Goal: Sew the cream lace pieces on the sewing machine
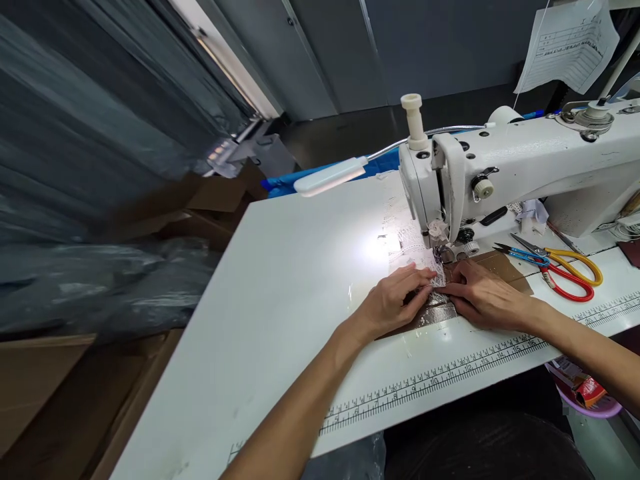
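White lace fabric [413,257] lies under the needle area of a white sewing machine [520,160], running back across the table. My left hand [397,300] pinches the near edge of the lace, its fingers bent at the left of the presser foot. Close beside it, my right hand [480,297] has thumb and fingers closed on the lace's right edge, just in front of the foot. Brown tape and a shiny strip [440,313] show on the tabletop below both hands. The fingertips partly cover the lace edge.
Red-handled and yellow-handled scissors [575,263] and blue snips [523,255] lie right of the machine head. A lamp [330,177] reaches over the white table [270,300]. A printed ruler runs along the front edge. Cardboard boxes [220,193] stand left; a pink basket [607,408] sits below right.
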The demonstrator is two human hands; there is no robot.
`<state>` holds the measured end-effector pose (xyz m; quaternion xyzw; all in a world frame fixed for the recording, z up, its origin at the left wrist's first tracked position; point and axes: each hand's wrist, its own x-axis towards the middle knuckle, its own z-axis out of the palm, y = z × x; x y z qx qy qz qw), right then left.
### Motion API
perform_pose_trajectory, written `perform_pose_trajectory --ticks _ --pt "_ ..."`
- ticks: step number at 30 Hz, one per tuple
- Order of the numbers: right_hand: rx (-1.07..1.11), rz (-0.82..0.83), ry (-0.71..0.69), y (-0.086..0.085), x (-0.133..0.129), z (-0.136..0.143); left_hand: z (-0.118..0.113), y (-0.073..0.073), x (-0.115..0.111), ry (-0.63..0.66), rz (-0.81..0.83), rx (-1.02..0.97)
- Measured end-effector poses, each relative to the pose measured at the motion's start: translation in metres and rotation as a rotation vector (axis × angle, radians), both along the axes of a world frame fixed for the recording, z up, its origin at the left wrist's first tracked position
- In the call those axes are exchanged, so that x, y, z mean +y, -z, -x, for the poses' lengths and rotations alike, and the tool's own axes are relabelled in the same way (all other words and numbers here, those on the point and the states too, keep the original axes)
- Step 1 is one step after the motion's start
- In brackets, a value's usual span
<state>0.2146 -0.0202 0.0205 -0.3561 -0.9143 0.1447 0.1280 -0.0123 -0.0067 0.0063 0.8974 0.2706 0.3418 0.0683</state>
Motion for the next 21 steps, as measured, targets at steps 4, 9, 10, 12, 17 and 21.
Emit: perform_pose_trajectory --ticks 4,9,10,12,17,21 --pt "-0.021 0.022 -0.001 -0.001 -0.004 -0.002 0.0 0.001 0.0 -0.005 -0.108 0.14" --pt "-0.03 -0.012 0.009 -0.001 -0.01 -0.003 -0.004 -0.002 -0.001 0.022 -0.22 0.154" --pt "-0.034 -0.014 0.012 0.0 -0.011 -0.003 -0.005 -0.003 -0.001 0.032 -0.223 0.147" --pt "-0.041 -0.009 0.022 0.001 -0.012 -0.002 -0.006 -0.003 -0.001 0.044 -0.221 0.143" --pt "-0.032 -0.005 0.031 0.0 -0.013 -0.004 -0.006 -0.002 -0.001 0.046 -0.213 0.151" --pt "0.068 0.137 -0.054 -0.009 0.007 -0.013 -0.006 0.0 -0.002 0.017 -0.187 0.141"
